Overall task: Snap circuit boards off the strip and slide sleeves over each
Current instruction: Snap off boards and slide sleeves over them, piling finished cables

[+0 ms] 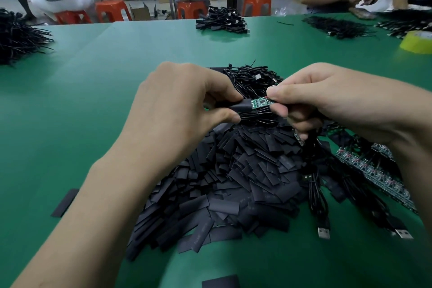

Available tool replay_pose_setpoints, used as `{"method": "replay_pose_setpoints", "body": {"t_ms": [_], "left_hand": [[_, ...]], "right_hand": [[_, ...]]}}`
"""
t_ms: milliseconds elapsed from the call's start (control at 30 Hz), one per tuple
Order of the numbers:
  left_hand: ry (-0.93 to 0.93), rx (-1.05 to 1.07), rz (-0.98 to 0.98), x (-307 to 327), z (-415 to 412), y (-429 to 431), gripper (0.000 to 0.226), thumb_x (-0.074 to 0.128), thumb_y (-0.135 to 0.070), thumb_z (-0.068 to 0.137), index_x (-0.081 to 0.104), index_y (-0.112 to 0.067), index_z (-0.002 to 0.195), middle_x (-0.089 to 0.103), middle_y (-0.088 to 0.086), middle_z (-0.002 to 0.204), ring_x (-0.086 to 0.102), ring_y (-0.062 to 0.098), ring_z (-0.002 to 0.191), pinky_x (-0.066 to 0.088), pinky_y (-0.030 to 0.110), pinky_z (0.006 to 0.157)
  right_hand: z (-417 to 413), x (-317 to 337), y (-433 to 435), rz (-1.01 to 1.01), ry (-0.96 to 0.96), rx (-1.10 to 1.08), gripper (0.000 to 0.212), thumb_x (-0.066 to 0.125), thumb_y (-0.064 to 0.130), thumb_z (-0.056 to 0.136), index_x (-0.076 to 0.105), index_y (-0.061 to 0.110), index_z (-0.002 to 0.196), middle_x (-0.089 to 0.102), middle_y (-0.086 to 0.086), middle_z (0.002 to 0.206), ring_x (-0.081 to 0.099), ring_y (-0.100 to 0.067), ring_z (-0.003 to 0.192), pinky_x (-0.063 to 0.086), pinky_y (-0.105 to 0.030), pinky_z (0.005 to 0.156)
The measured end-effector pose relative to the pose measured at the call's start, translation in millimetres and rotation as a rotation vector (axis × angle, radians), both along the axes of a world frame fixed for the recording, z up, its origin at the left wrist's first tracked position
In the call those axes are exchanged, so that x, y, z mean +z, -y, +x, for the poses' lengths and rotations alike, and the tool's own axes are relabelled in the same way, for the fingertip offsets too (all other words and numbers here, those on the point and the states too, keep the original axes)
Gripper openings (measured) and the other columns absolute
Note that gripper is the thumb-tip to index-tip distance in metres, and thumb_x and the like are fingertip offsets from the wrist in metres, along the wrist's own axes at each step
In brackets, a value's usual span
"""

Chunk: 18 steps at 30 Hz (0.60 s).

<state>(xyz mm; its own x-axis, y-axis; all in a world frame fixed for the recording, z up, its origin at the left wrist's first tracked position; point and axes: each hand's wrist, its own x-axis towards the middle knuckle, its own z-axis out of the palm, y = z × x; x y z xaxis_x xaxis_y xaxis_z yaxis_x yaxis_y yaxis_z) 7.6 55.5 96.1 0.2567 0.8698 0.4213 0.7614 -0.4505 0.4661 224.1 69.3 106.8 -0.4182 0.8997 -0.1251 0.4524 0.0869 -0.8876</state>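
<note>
Over the middle of a green desk (93,100), two bare hands meet. The left hand (182,105) pinches a black sleeve (236,107) between thumb and forefinger. The right hand (327,105) pinches a small green board (261,103) at its 3 o'clock end. The board's 9 o'clock end sits just at the sleeve's mouth, most of it bare.

What could go wrong: the sleeve looks flat and soft, so its mouth may collapse and the board's corner catch on the edge rather than enter. If it is pushed at a tilt, the board may jam or buckle the sleeve. The thin wires at the right fingertips could bend or tear at their joints if the push goes through them. Cables (252,77) crowd close at 12 o'clock and below the board, and a loop could snag or be drawn in.

At 6 o'clock lies a loose pile (233,182) of spare sleeves. At 4 o'clock the strip (374,170) of unsnapped boards runs under the right wrist.

Hard to make out: the right fingertips cover the board's wired end. The right hand's lower fingers curl among cables, though whether they grip any I cannot tell. How far the board is inside the sleeve is unclear. The strip's far end is cut off by the arm.
</note>
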Motion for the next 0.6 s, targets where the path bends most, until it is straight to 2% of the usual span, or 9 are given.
{"method": "replay_pose_setpoints", "body": {"t_ms": [167, 300, 467, 600], "left_hand": [[0.031, -0.053, -0.073, -0.4, -3.4, -3.2, 0.023, 0.09, -0.037, 0.071, 0.079, -0.041, 0.091, 0.066, -0.036, 0.077, 0.062, -0.017, 0.067, 0.051, 0.012, 0.064], [0.115, -0.09, -0.114, -3.2, -5.5, -5.9, 0.025, 0.09, -0.032, 0.072, 0.082, -0.03, 0.095, 0.065, -0.035, 0.075, 0.061, -0.019, 0.062, 0.043, -0.001, 0.061], [0.153, -0.078, -0.114, -5.3, -3.9, -6.7, 0.02, 0.089, -0.033, 0.074, 0.08, -0.033, 0.092, 0.06, -0.043, 0.075, 0.064, -0.017, 0.066, 0.042, -0.001, 0.061], [0.095, -0.06, -0.05, -4.3, -2.9, -5.1, 0.019, 0.088, -0.035, 0.076, 0.079, -0.039, 0.092, 0.063, -0.039, 0.077, 0.063, -0.016, 0.067, 0.049, 0.007, 0.066]], "right_hand": [[2.4, -4.4, -5.1, -0.046, -0.078, 0.039, 0.041, 0.051, 0.028, 0.103, 0.056, 0.014, 0.064, 0.032, 0.005, 0.052, 0.031, -0.013, 0.045, 0.045, -0.028, 0.053], [2.4, -6.2, -6.1, -0.018, -0.056, 0.048, 0.042, 0.051, 0.029, 0.103, 0.059, 0.014, 0.065, 0.036, 0.004, 0.052, 0.034, -0.013, 0.045, 0.047, -0.028, 0.057], [1.4, -5.7, -4.7, 0.029, -0.017, 0.052, 0.043, 0.05, 0.031, 0.103, 0.06, 0.013, 0.065, 0.036, 0.002, 0.054, 0.034, -0.013, 0.047, 0.045, -0.024, 0.056], [-0.4, -6.4, -3.7, 0.02, -0.003, 0.068, 0.042, 0.05, 0.031, 0.103, 0.06, 0.012, 0.067, 0.035, 0.0, 0.056, 0.034, -0.014, 0.049, 0.044, -0.024, 0.056]]}}
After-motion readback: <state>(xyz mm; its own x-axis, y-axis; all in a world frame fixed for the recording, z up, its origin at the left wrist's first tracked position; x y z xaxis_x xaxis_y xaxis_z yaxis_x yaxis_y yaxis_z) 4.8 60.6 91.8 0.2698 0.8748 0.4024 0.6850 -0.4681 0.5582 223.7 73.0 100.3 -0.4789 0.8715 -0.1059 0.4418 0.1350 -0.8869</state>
